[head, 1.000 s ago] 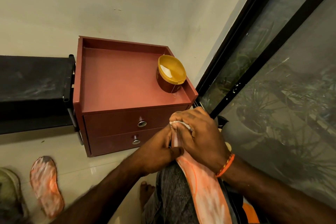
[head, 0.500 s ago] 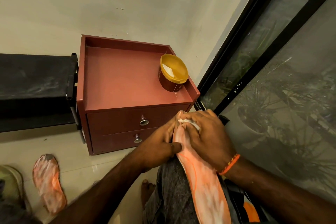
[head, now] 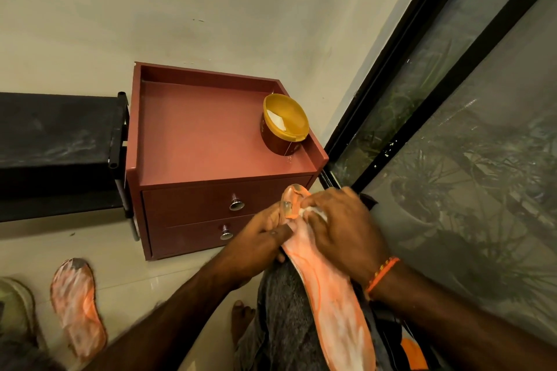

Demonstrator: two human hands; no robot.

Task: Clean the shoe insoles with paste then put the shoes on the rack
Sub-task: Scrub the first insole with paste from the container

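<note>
The orange insole in the hands lies along the person's grey-clad lap at about 5 o'clock in the view, its tip pointing up toward the drawer unit. Its surface is smeared with whitish paste, thickest toward the heel end at the bottom edge, and the tip looks darker and curls slightly. The left hand grips the insole's left edge near the tip, thumb across the top. The right hand is curled round a small white cloth and presses it onto the insole just below the tip; the 2 hands sit close together, either side of the insole.

A 2nd insole, also orange and streaked with white, lies flat on the tiled floor at 8 o'clock, just beside a pale shoe at the frame's left edge.

On the red drawer unit, at its 3 o'clock corner, stands a yellow tub, tilted toward the camera and open, with a little white paste inside. A black rack stands to the unit's left.
</note>
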